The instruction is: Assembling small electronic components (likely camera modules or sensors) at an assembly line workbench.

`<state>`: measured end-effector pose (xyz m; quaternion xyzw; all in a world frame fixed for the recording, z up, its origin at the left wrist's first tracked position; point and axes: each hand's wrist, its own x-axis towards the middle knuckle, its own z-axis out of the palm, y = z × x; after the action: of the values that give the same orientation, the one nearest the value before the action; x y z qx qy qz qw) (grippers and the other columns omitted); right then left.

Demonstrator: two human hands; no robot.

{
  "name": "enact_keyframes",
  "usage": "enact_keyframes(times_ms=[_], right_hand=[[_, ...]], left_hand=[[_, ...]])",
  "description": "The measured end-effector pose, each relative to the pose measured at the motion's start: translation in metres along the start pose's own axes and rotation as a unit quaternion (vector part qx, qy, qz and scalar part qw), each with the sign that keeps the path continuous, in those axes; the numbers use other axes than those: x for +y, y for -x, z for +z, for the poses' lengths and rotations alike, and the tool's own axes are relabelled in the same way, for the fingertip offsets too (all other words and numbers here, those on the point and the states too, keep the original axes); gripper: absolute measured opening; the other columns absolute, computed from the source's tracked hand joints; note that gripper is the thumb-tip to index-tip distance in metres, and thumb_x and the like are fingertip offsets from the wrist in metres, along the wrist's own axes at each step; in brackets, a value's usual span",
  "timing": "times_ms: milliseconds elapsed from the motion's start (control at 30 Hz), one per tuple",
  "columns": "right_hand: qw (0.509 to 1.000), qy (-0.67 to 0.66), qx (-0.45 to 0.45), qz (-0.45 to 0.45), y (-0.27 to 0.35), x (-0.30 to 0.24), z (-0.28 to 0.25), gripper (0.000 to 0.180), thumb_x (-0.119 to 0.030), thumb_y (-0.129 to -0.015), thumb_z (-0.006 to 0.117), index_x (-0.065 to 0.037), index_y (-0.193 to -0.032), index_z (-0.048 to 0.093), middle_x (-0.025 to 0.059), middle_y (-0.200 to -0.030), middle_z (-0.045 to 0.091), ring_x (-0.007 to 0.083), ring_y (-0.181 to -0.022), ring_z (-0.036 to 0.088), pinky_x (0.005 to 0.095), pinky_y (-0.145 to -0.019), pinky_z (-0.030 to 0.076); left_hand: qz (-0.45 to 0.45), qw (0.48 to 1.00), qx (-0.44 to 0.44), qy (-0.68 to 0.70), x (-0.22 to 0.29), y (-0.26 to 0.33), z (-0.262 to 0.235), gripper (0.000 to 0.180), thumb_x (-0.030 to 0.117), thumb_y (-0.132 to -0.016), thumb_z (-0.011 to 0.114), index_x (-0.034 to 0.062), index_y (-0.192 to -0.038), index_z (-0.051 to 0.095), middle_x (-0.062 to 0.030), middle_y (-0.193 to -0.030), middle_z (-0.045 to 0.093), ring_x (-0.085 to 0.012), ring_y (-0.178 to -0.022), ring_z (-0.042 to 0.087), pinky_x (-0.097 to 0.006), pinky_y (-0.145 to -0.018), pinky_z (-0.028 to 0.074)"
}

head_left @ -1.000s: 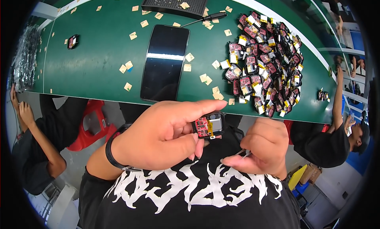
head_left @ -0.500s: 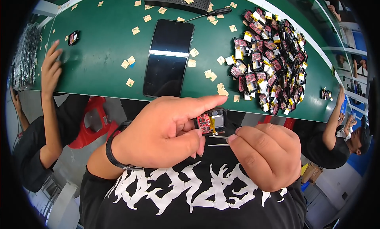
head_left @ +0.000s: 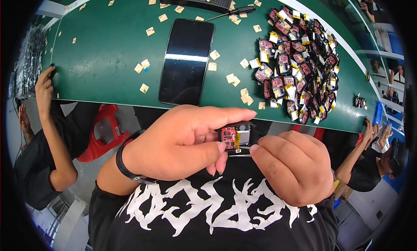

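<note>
In my left hand (head_left: 182,142) is a small open black device housing (head_left: 246,140), pinched between thumb and fingers. A red circuit board (head_left: 228,138), a silver battery and a yellow ribbon with a small white connector show inside it. My right hand (head_left: 295,168) is closed on metal tweezers (head_left: 244,155). Their tips reach the lower edge of the housing by the connector; whether they touch it I cannot tell. Most of the tweezers is hidden by my fingers.
A large pile of similar open housings (head_left: 299,64) lies on the green table (head_left: 104,73). Nearby are a black phone (head_left: 186,62), a screwdriver (head_left: 241,10), a black perforated tray (head_left: 195,0) and scattered beige stickers (head_left: 144,88). Co-workers' hands (head_left: 43,88) are at both sides.
The tweezers have moved up and left to the housing, their tips now closer together. At left, a co-worker's hand has moved toward the table's end, and the device there has left its spot.
</note>
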<state>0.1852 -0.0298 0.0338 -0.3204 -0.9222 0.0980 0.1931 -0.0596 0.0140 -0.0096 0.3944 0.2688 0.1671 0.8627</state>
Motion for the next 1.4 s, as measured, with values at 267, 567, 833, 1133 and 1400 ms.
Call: enact_keyframes(times_ms=[267, 567, 833, 1133, 1400], right_hand=[[0.998, -0.055, 0.008, -0.006, 0.003, 0.004, 0.004, 0.026, -0.005, -0.068, 0.073, 0.006, -0.09, 0.067, 0.0125, -0.087, 0.062, 0.0198, -0.067, 0.058, 0.028, -0.05, 0.048], [0.998, -0.061, 0.008, -0.02, 0.004, 0.005, 0.006, 0.02, -0.005, -0.07, 0.074, 0.005, -0.087, 0.067, 0.01, -0.084, 0.061, 0.0179, -0.067, 0.057, 0.0269, -0.05, 0.049], [0.996, -0.076, -0.028, -0.024, 0.005, 0.007, 0.004, 0.02, -0.007, -0.071, 0.072, 0.004, -0.087, 0.068, 0.0088, -0.081, 0.058, 0.0185, -0.071, 0.057, 0.0267, -0.052, 0.05], [0.998, 0.027, -0.028, 0.044, 0.007, 0.001, -0.003, 0.035, -0.008, -0.064, 0.07, 0.007, -0.096, 0.068, 0.0146, -0.091, 0.064, 0.0233, -0.072, 0.061, 0.0288, -0.054, 0.05], [0.997, -0.04, 0.045, 0.045, 0.006, 0.001, 0.014, 0.032, -0.006, -0.066, 0.071, 0.008, -0.095, 0.068, 0.0157, -0.088, 0.063, 0.0228, -0.068, 0.059, 0.0304, -0.056, 0.052]], left_hand=[[-0.019, 0.999, -0.002, 0.043, -0.001, 0.0, 0.0, 0.052, -0.011, -0.096, 0.05, -0.0044, -0.147, 0.05, -0.008, -0.086, 0.067, -0.012, -0.073, 0.067, -0.023, -0.064, 0.054], [-0.037, 0.997, -0.021, 0.06, -0.002, -0.002, -0.003, 0.051, -0.011, -0.095, 0.051, -0.0047, -0.146, 0.051, -0.0092, -0.087, 0.067, -0.0133, -0.072, 0.066, -0.024, -0.065, 0.053], [-0.057, 0.997, -0.023, 0.055, -0.001, -0.006, -0.005, 0.051, -0.012, -0.094, 0.052, -0.0026, -0.144, 0.055, -0.0076, -0.086, 0.066, -0.0119, -0.072, 0.065, -0.024, -0.065, 0.053], [0.037, 0.976, 0.093, -0.191, -0.005, -0.003, 0.001, 0.042, -0.005, -0.099, 0.056, 0.002, -0.14, 0.06, -0.0024, -0.082, 0.065, -0.0056, -0.065, 0.062, -0.021, -0.055, 0.051], [0.017, 0.99, 0.11, -0.084, 0.0, -0.001, 0.002, 0.043, -0.006, -0.098, 0.053, -0.0037, -0.141, 0.057, -0.0036, -0.083, 0.065, -0.0075, -0.07, 0.064, -0.021, -0.061, 0.053]])
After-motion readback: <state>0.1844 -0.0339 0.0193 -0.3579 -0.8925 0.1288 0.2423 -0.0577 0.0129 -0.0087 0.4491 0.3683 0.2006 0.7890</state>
